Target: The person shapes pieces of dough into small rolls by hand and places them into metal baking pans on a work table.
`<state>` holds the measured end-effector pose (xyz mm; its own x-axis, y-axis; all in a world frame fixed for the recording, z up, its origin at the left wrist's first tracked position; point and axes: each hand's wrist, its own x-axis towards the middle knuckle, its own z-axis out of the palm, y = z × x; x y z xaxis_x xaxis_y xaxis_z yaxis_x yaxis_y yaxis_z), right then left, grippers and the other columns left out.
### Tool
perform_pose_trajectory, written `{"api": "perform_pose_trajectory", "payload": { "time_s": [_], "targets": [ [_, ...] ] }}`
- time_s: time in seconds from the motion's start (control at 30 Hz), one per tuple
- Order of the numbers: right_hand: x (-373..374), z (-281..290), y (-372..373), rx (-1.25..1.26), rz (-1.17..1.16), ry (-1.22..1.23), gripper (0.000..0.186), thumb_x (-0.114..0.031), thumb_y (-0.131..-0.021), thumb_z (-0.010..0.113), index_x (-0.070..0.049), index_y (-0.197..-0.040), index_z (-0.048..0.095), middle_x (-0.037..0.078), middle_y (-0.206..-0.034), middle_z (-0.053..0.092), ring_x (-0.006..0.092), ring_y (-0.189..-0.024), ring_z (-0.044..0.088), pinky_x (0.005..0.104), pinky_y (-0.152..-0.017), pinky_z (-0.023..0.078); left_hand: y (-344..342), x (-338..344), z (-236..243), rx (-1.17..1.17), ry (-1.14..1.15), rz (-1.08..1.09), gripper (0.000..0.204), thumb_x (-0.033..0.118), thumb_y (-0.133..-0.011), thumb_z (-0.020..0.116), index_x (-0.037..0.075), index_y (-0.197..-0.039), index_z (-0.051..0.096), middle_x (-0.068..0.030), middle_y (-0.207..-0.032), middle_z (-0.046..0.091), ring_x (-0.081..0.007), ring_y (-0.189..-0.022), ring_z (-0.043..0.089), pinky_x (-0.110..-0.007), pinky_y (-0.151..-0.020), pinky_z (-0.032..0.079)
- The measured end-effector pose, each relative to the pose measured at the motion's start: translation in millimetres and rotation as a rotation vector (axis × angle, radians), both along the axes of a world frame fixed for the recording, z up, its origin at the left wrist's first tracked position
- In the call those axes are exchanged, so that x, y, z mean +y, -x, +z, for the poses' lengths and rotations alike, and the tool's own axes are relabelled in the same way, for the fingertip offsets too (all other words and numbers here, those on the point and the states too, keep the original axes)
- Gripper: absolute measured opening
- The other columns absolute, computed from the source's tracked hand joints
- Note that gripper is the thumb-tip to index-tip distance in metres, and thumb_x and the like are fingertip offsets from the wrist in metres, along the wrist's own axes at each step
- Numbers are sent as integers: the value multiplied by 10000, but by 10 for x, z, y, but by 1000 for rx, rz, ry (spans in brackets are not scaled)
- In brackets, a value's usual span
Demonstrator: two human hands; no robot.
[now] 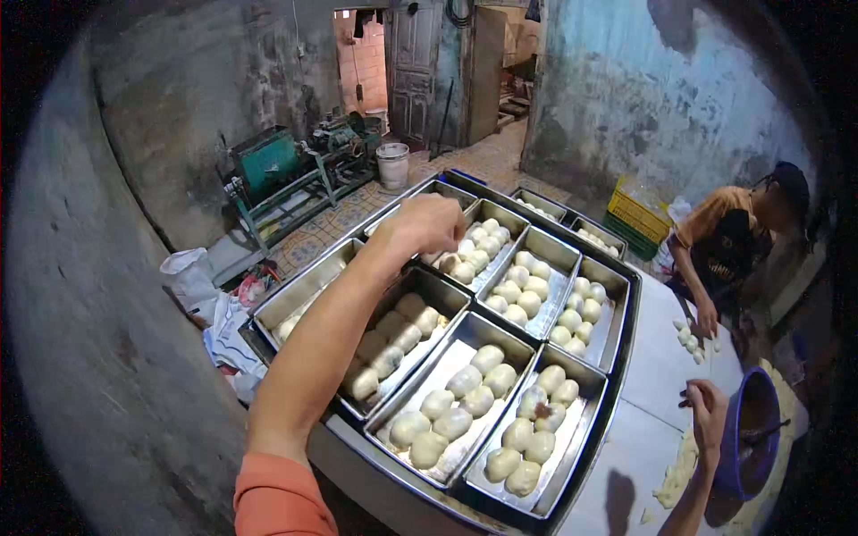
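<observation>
My left hand [422, 225] reaches over the far loaf pans, palm down. Its fingers are bent downward and closed. What they hold, if anything, is hidden behind the hand. Just beside the fingertips, some dough balls [460, 271] look browner on top. More pale, shiny dough balls [464, 381] sit in rows in the metal loaf pans [478, 326], and one ball in the near right pan carries a brown smear. My right hand [708, 415] is raised above the white tabletop at the lower right, next to the purple bowl [742, 429]. Its fingers are loosely bent and apart, with dark specks at the tips.
Dough pieces [677, 473] lie on the white tabletop [648, 380]. A co-worker [728, 234] handles small dough balls [688, 337] at the right. Behind are a yellow crate [636, 213], a green machine [271, 167] and a white bucket [392, 167]. Sacks [234, 338] lie by the left wall.
</observation>
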<state>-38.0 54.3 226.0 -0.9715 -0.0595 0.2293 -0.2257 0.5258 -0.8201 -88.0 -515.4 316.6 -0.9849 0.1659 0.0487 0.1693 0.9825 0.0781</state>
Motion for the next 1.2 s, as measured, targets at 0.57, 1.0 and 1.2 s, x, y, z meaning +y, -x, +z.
{"api": "perform_pose_trajectory", "payload": {
  "time_s": [0.57, 1.0, 1.2],
  "targets": [
    [-789, -577, 546, -20, -51, -46, 256, -163, -936, 665, 31, -1100, 696, 140, -934, 745, 218, -821, 718, 328, -745, 552, -1467, -111, 229, 41, -522, 101, 434, 189, -918, 716, -22, -1285, 623, -210, -1205, 677, -272, -975, 718, -377, -818, 568],
    [-268, -2021, -193, 74, 9, -399, 456, -368, -813, 717, 26, -1034, 654, 273, -1266, 572, 424, -1273, 481, 525, -1076, 351, -3265, 1966, -588, -541, -976, -536, 547, 327, -901, 721, -25, -1302, 601, -206, -1092, 721, -317, -961, 717, -383, -808, 577],
    [-391, -2019, -377, 38, -60, -143, 231, -192, -791, 658, 13, -837, 560, 225, -781, 602, 383, -749, 596, 488, -689, 473, -2352, 3292, -1663, -339, -959, -314, 442, 199, -910, 701, 37, -1311, 613, -168, -1156, 713, -333, -938, 724, -408, -828, 575]
  ]
}}
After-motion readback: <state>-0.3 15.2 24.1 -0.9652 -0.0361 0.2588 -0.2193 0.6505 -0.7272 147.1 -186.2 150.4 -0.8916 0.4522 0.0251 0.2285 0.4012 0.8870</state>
